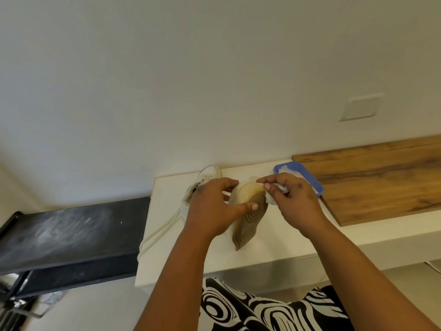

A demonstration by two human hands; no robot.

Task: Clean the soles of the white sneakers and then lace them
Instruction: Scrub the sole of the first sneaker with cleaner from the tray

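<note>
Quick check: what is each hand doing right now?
Left hand: grips the sneaker, sole up.
Right hand: pinches a white cloth against the sole's toe end.

In front of me a plain off-white wall (191,68) carries a blank white plate (360,107) at the right. My white bench (274,249) stands against it, with a wood-grain board (381,182) lying on its right part. A black shelf (71,232) stands to the left.

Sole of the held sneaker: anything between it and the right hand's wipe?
Nothing visible. The left hand holds the sneaker sole-up, its thumb on the sole's near edge, and the right hand already presses the white wipe against the toe end.
</note>
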